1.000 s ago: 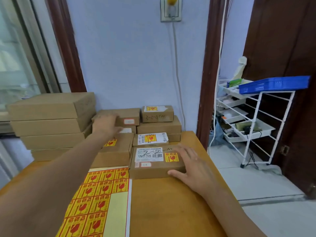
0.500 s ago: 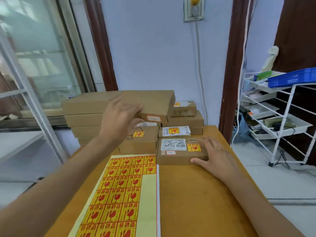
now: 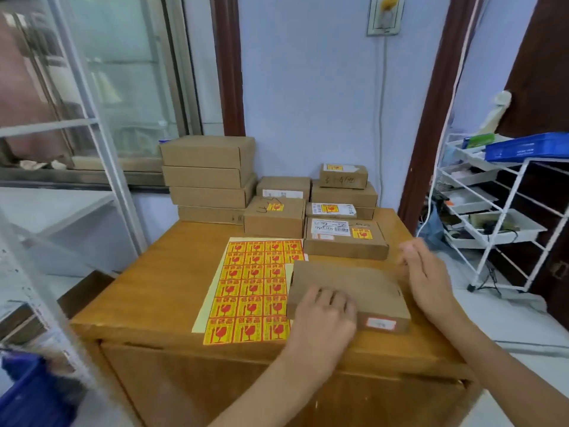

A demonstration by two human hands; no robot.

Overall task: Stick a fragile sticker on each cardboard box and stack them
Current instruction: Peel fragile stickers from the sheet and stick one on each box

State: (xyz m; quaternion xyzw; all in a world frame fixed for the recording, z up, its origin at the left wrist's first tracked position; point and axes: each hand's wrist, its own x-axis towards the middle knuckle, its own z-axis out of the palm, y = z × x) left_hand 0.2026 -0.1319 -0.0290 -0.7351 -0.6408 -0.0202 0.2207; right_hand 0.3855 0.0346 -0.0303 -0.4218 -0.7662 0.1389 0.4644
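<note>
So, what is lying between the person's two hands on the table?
In the head view, a plain cardboard box lies between them, with no fragile sticker on top. The left hand rests on its near left corner; the right hand is at its right edge.

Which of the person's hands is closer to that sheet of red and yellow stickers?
Left. The left hand lies on the plain box right beside the sticker sheet; the right hand is at the box's far side.
</note>
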